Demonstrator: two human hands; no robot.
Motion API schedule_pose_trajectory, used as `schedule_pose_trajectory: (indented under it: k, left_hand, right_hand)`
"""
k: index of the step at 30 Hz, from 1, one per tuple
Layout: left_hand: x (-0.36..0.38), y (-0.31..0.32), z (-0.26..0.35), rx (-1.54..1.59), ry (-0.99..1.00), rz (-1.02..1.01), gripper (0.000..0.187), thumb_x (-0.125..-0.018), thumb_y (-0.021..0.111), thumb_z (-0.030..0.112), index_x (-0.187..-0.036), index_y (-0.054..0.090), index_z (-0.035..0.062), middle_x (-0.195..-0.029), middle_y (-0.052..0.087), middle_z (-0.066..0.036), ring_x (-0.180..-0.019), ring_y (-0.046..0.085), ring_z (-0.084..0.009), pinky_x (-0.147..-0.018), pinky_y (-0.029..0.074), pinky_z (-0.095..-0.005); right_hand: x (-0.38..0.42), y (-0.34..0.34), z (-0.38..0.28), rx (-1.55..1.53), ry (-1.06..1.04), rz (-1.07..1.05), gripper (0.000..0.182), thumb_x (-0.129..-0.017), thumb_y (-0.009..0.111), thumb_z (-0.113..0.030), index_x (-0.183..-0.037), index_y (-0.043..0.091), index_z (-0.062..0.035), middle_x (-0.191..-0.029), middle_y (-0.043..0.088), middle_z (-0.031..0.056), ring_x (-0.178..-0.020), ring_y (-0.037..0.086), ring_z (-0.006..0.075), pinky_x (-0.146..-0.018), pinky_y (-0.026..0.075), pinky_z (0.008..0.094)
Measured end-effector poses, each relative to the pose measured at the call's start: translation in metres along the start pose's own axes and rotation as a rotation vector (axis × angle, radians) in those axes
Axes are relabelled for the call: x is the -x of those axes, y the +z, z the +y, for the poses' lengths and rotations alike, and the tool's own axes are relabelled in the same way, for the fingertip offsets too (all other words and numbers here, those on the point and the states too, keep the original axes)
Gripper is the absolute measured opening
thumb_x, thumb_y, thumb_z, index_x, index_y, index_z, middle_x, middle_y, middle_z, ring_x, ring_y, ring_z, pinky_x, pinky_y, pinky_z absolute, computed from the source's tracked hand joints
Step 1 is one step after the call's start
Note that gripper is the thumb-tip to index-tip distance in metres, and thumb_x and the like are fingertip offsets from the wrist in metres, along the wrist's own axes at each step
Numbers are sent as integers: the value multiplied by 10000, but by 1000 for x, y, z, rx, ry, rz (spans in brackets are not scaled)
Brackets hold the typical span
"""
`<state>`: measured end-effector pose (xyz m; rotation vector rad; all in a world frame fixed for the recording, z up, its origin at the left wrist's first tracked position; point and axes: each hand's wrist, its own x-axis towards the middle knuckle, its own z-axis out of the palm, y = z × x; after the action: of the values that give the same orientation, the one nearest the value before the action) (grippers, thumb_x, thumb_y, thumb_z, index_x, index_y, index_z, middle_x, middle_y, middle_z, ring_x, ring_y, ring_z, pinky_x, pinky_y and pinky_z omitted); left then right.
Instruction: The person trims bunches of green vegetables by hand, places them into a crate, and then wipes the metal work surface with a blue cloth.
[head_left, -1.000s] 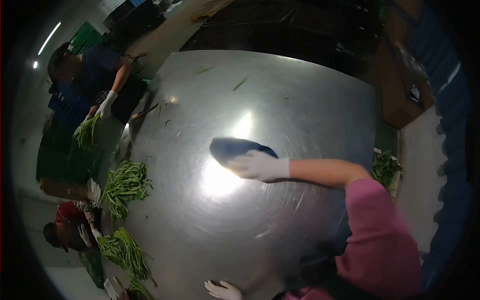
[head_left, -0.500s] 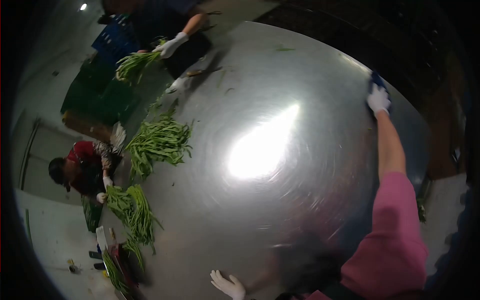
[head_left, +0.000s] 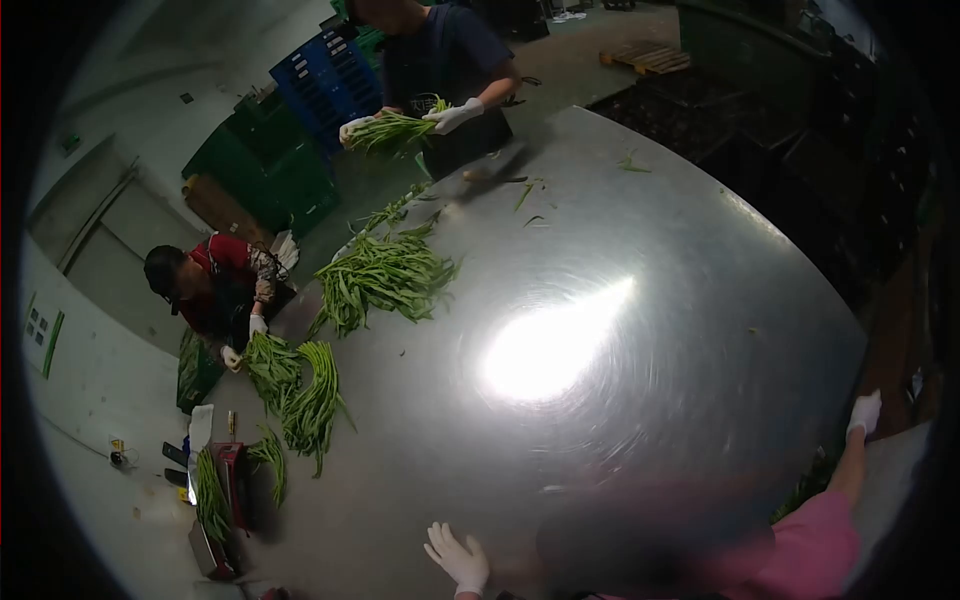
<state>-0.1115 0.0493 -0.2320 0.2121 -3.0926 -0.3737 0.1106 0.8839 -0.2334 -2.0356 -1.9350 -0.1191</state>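
Note:
My left hand (head_left: 457,557), in a white glove, lies on the near edge of the shiny metal table (head_left: 640,420) with its fingers spread and nothing in them. At the far right, my right hand (head_left: 864,412), also gloved, is at the table's right-hand edge. Its fingers look curled; whatever they hold, if anything, is hidden. Dark green leaves (head_left: 808,488) show below that edge, close to my right forearm. A few leaf scraps (head_left: 632,163) lie on the tabletop.
Leafy green stalks form a large pile (head_left: 385,280) and a smaller bunch (head_left: 312,400) on the left. One co-worker (head_left: 225,275) touches greens there; another (head_left: 445,60) holds a bunch at the back. A knife (head_left: 495,178) lies near the back edge. A red scale (head_left: 232,480) bears stalks.
My right hand has left the dark blue cloth's earlier place on the table's far right and come nearer, to the right edge; the cloth no longer shows. The view has shifted. My left hand stays spread.

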Motion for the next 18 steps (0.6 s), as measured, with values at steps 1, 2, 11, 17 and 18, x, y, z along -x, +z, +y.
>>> schedule_pose_trajectory:
  k: [1, 2, 11, 17, 18]
  left_hand:
    - [0, 2, -3, 1, 10, 8, 587, -881, 572, 199, -1373, 389, -63, -1493, 337, -232, -1447, 212, -387, -1184, 101, -544]
    - [0, 4, -6, 7, 15, 17, 601, -875, 578, 212, -1375, 389, -62, -1496, 337, -229, -1450, 208, -382, -1185, 85, -545]
    - [3, -5, -4, 84, 5, 20, 588, -895, 536, 271, -1378, 398, -36, -1498, 342, -219, -1446, 218, -372, -1183, 76, -552]
    - [-2, -2, -17, 85, 32, 18, 600, -915, 517, 300, -1394, 392, -38, -1512, 323, -219, -1457, 188, -366, -1175, 50, -574]
    - [-1, 4, -21, 67, 41, 28, 603, -919, 511, 304, -1398, 388, -41, -1515, 319, -220, -1457, 185, -367, -1173, 44, -579]
  right_hand:
    - [18, -33, -58, -68, -84, 0, 442, -914, 488, -179, -1342, 524, -76, -1320, 574, 176, -1188, 568, 345, -989, 454, 466]
    - [58, -95, -138, -163, -156, -83, 458, -878, 522, -107, -1334, 523, -61, -1342, 560, 164, -1190, 564, 354, -1002, 448, 450]
    - [261, -81, -298, -314, -1866, -144, 465, -691, 646, -72, -1154, 600, -67, -1309, 562, 156, -1168, 554, 308, -906, 442, 407]
    - [153, -22, -71, 161, -635, -215, 452, -868, 562, -84, -1317, 531, -42, -1395, 499, 208, -1183, 559, 359, -961, 488, 431]
    - [140, -31, -10, 229, -464, -363, 350, -903, 572, -141, -1236, 577, -37, -1296, 572, 224, -1118, 598, 369, -911, 505, 442]
